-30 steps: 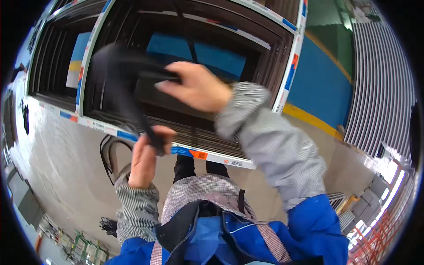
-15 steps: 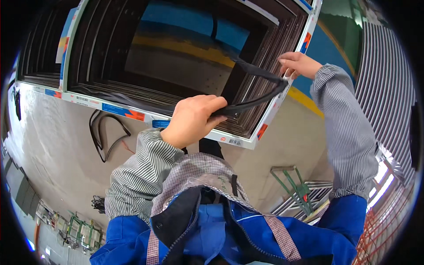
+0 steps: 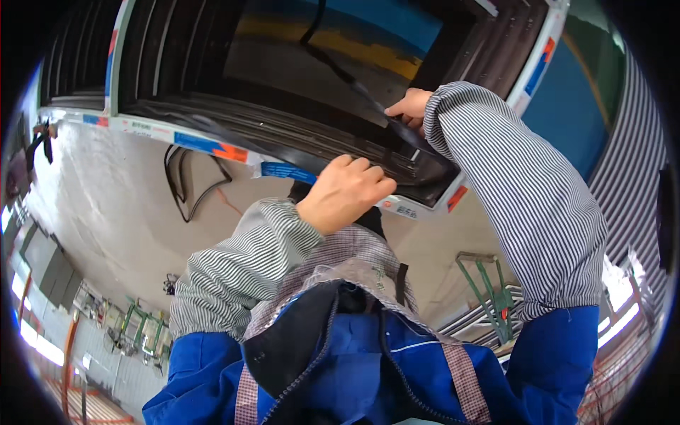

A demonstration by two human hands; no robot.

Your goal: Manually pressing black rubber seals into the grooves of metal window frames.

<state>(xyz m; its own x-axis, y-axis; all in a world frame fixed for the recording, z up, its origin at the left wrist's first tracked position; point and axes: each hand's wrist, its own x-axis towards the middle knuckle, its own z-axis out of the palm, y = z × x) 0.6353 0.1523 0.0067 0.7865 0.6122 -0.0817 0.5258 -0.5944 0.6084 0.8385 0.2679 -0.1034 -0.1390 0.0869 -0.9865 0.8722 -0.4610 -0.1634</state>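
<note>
A long black rubber sealing strip (image 3: 333, 67) runs along the near side of a large dark window frame (image 3: 283, 117) and loops out over its opening. My left hand (image 3: 346, 193) is closed on the strip at the near edge, toward the right corner, knuckles up. Farther off and to the right, my right hand (image 3: 411, 110) grips the strip over the inner side of the frame, its thumb and forefinger pressed together and its other fingers partly hidden. Past this hand the strip's loose length stretches away up and left. White printed film (image 3: 149, 129) covers the frame's outer edge.
A second dark frame section (image 3: 74, 67) adjoins on the left. Below it a black strip loop (image 3: 180, 195) lies on the grey floor. A green metal stand (image 3: 489, 283) and a stack of long profiles (image 3: 467, 322) are at the lower right. Corrugated sheeting (image 3: 641, 177) rises on the right.
My right hand has moved left and inward from the frame's right edge, and now grips the strip. The strip's loose length now reaches across the opening. My left hand remains on the near edge.
</note>
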